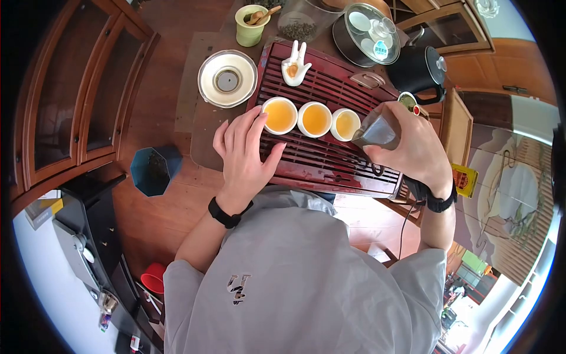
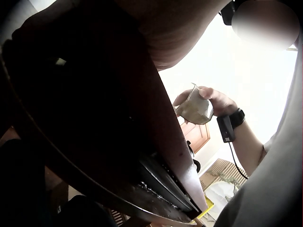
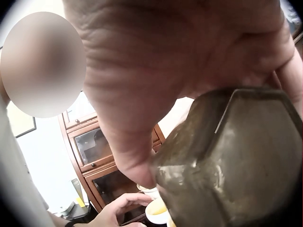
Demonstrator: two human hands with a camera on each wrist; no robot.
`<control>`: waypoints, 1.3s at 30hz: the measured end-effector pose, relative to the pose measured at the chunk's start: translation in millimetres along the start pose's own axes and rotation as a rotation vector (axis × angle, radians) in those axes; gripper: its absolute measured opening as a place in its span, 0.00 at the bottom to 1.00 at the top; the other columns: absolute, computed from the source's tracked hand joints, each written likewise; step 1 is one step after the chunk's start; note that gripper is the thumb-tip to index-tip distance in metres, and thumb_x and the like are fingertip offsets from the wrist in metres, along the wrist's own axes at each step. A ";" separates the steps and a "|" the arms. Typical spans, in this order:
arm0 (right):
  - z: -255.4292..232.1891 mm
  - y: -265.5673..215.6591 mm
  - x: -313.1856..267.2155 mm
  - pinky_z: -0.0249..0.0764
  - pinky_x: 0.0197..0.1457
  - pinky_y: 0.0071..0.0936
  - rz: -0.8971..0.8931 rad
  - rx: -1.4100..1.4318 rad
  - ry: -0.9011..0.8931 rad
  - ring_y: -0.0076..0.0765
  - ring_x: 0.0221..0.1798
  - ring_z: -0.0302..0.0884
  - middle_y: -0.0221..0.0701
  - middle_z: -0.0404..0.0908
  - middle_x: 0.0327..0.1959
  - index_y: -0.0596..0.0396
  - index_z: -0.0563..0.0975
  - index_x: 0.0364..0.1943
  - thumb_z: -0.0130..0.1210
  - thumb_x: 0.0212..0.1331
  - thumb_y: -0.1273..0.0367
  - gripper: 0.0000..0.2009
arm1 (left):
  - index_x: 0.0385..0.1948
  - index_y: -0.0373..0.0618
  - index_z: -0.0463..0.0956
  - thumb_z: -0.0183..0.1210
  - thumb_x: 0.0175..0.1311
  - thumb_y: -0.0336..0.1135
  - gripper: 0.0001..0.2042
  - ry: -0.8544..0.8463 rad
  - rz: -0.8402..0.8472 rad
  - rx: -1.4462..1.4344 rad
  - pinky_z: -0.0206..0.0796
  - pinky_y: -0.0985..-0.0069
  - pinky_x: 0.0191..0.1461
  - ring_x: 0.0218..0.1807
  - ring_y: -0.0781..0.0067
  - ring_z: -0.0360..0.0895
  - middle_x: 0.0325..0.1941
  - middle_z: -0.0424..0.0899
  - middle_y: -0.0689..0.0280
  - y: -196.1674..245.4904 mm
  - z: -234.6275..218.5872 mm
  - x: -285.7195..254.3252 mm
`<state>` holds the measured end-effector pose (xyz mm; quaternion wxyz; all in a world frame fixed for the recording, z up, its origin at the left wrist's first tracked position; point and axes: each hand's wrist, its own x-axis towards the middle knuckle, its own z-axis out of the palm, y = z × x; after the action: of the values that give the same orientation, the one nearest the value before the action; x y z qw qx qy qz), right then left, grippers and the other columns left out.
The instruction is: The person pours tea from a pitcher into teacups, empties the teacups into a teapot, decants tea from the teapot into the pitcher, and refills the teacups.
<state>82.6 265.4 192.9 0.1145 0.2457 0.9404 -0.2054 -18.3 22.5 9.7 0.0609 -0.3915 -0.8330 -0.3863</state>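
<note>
Three white cups of amber liquid stand in a row on the slatted dark red tray: a left cup, a middle cup and a right cup. The left hand has its fingertips at the left cup's outer side. The right hand grips a clear faceted glass vessel, tilted beside the right cup. In the right wrist view the glass vessel fills the lower right; in the left wrist view the right hand holds it.
A white hand-shaped figurine stands on the tray's back part. A strainer on a white bowl is at the left, a green pot behind. A black kettle and a lidded glass pot stand back right.
</note>
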 end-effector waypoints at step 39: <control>62.0 37.2 79.0 0.69 0.69 0.36 -0.310 0.462 0.093 0.46 0.65 0.73 0.46 0.74 0.58 0.60 0.62 0.62 0.72 0.44 0.73 0.39 | 0.65 0.43 0.65 0.69 0.57 0.38 0.34 -0.016 0.043 0.044 0.46 0.50 0.74 0.69 0.57 0.65 0.69 0.70 0.57 3.9 -1.6 2.7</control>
<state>41.2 300.3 100.5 -0.0207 0.1277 0.8992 -0.4180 -17.8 24.5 14.3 0.0709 -0.4110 -0.8330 -0.3634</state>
